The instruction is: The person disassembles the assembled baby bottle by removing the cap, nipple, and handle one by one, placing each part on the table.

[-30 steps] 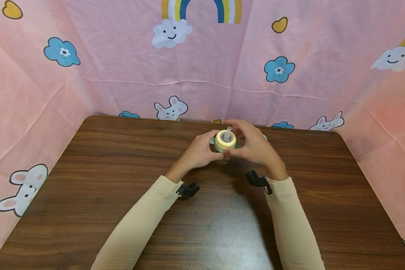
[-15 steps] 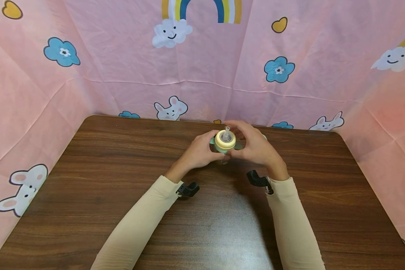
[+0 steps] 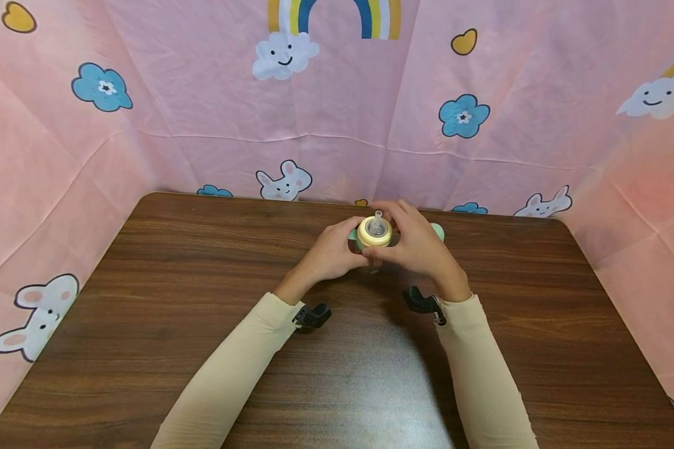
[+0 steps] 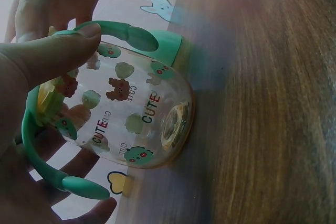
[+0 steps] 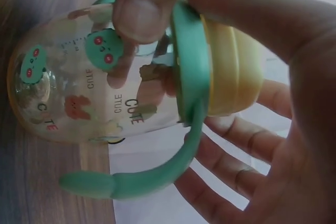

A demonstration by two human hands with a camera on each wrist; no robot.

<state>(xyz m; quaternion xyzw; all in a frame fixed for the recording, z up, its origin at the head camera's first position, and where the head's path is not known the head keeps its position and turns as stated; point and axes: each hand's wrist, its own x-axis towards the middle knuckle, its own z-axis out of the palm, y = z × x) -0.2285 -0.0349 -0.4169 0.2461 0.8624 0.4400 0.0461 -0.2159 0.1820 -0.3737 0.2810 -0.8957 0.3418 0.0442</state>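
Note:
A clear baby bottle (image 4: pixel 121 103) printed with cartoon figures and the word CUTE stands upright near the table's back edge. It has a green ring with two curved handles (image 5: pixel 152 179), a yellow collar (image 5: pixel 236 66) and a clear spout (image 3: pixel 377 222) on top. My left hand (image 3: pixel 332 252) holds the bottle from the left, its thumb (image 4: pixel 63 51) across the front just below the green ring. From the right, my right hand (image 3: pixel 418 243) curves round the yellow collar, thumb in front and fingers behind.
Behind my right hand, a mint-green piece (image 3: pixel 437 232) partly shows on the table. The brown wooden table (image 3: pixel 174 299) ends at a pink patterned cloth (image 3: pixel 348 93) that hangs behind and at both sides.
My right hand shifts a little left, its thumb further round the front of the collar, uncovering more of the mint-green piece. The left hand stays in place.

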